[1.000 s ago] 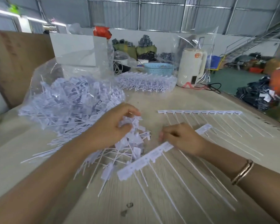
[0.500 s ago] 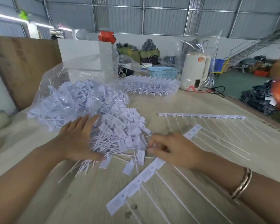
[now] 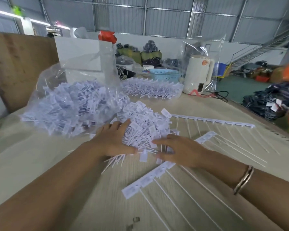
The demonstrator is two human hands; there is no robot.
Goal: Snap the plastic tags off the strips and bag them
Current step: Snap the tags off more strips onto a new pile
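White plastic tags (image 3: 145, 129), already snapped from their strips, lie heaped at the centre of a pale wooden table (image 3: 40, 160) as a worker gathers them between two bare hands. The left hand (image 3: 113, 140) lies flat against the pile's nine o'clock side, fingers straight and slightly spread; the right hand (image 3: 178, 151) presses in from five o'clock, fingers extended with loose tags under them, gripping nothing that can be made out.

Much of the job looks done. A clear plastic bag (image 3: 70, 104) at ten o'clock from the pile, its mouth open toward the heap and just beside it, already bulges with loose tags. The heap between the hands is judged to be the next load for that bag.

Work remains. One strip (image 3: 148, 179) lies at five o'clock from the pile, partly under the right hand, with tag heads still joined along it and thin tails trailing toward the near edge. A second strip (image 3: 213, 121) stretches across at three o'clock, its row of tails intact. Farther back, at twelve o'clock, a second bag (image 3: 152, 89) holds stacked strips that appear unbroken; how many it holds cannot be told.

A blue basket (image 3: 163, 75) and a cream electric kettle (image 3: 198, 74) stand behind at one o'clock. A bangle (image 3: 243, 179) circles the right wrist
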